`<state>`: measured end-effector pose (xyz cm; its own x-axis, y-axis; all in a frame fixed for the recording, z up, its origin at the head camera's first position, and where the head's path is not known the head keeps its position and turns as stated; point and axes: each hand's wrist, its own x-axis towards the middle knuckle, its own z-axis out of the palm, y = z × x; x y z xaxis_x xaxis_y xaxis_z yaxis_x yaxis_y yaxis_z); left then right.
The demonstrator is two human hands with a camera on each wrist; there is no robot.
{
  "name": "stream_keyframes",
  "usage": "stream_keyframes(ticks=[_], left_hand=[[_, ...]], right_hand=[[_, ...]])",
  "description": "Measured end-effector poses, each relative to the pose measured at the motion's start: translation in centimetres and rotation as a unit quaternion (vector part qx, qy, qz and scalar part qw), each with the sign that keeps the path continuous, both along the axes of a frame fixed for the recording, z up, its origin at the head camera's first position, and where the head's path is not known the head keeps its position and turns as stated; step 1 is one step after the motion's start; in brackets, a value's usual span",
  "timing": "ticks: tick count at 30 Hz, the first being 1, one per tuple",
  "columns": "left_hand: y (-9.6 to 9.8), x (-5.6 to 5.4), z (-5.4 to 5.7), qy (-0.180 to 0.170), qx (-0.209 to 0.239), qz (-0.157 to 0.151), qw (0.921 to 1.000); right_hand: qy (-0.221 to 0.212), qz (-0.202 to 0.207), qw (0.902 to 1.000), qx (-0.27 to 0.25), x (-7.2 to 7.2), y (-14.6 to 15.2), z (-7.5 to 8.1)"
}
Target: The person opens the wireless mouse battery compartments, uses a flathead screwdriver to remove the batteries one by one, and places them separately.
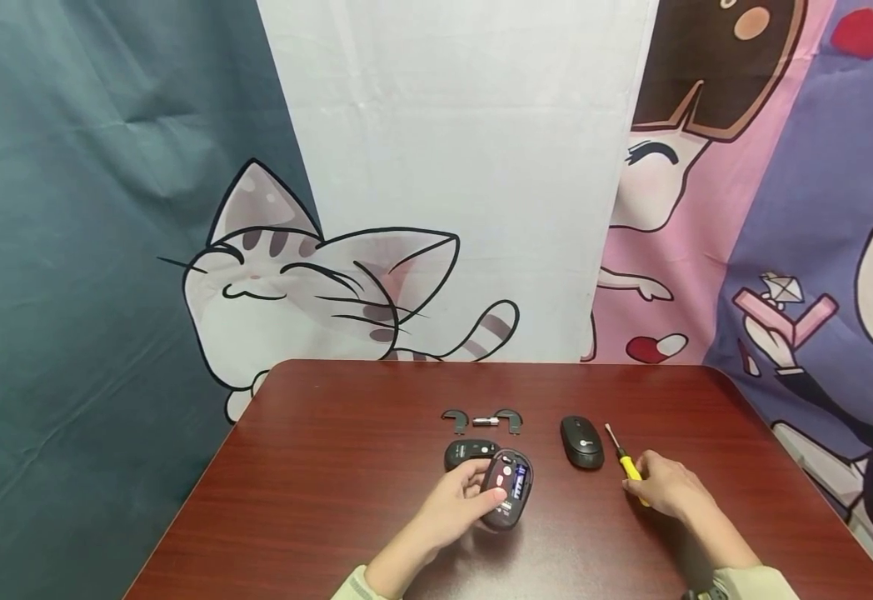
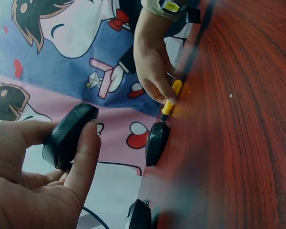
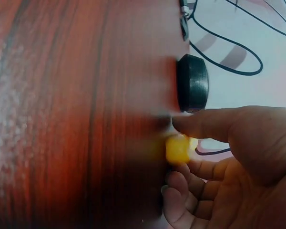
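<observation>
My left hand (image 1: pixel 451 504) grips a black computer mouse (image 1: pixel 507 490) between thumb and fingers, raised above the table with its labelled underside facing up. In the left wrist view the same mouse (image 2: pixel 69 136) appears edge-on. At the right, my right hand (image 1: pixel 669 485) pinches the yellow handle of a screwdriver (image 1: pixel 634 475), which lies on or just above the tabletop with its tip pointing away. The right wrist view shows the thumb and fingers about the blurred yellow handle (image 3: pixel 178 149). A second black mouse (image 1: pixel 582 442) stands upright just left of the screwdriver.
Behind the left hand lies another dark mouse-like piece (image 1: pixel 466 451), partly covered. Farther back are two curved black covers (image 1: pixel 455 420) (image 1: pixel 511 419) with a small battery-like cylinder (image 1: pixel 486 422) between them. A printed cloth hangs behind the brown table (image 1: pixel 294 500).
</observation>
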<state>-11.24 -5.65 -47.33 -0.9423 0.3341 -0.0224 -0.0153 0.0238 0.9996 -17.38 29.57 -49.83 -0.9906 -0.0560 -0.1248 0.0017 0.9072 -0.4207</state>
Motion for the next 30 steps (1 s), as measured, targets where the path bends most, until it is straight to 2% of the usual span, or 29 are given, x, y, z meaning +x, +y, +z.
stream_keyframes(ticks=[5,9,13,19,23,26,28,30], left_hand=[[0.1,0.0,0.1,0.002,-0.017,-0.003,0.9999],[0.1,0.0,0.2,0.014,-0.035,0.007,0.9993],[0.2,0.0,0.2,0.016,-0.022,0.010,0.9996],[0.3,-0.2,0.2,0.005,0.005,0.007,1.0000],[0.4,-0.2,0.3,0.002,0.011,0.005,0.9999],[0.4,-0.3,0.4,-0.005,0.029,-0.001,0.9996],[0.5,-0.4,0.5,-0.010,0.040,-0.003,0.9991],[0.5,-0.5,0.6,-0.012,0.050,-0.004,0.9987]], right_hand=[[0.009,-0.019,0.9997,0.012,-0.2,0.2,0.2],[0.057,-0.047,0.9972,-0.010,0.3,0.4,1.0],[0.119,-0.071,0.9898,-0.037,1.3,0.0,2.4],[0.174,-0.099,0.9756,-0.091,3.2,-0.9,4.7],[0.204,-0.106,0.9640,-0.134,4.3,-1.4,6.3],[0.208,-0.101,0.9516,-0.203,5.1,-1.7,7.2],[0.202,-0.090,0.9383,-0.265,5.6,-1.9,7.7],[0.199,-0.076,0.9164,-0.339,6.0,-2.2,8.1]])
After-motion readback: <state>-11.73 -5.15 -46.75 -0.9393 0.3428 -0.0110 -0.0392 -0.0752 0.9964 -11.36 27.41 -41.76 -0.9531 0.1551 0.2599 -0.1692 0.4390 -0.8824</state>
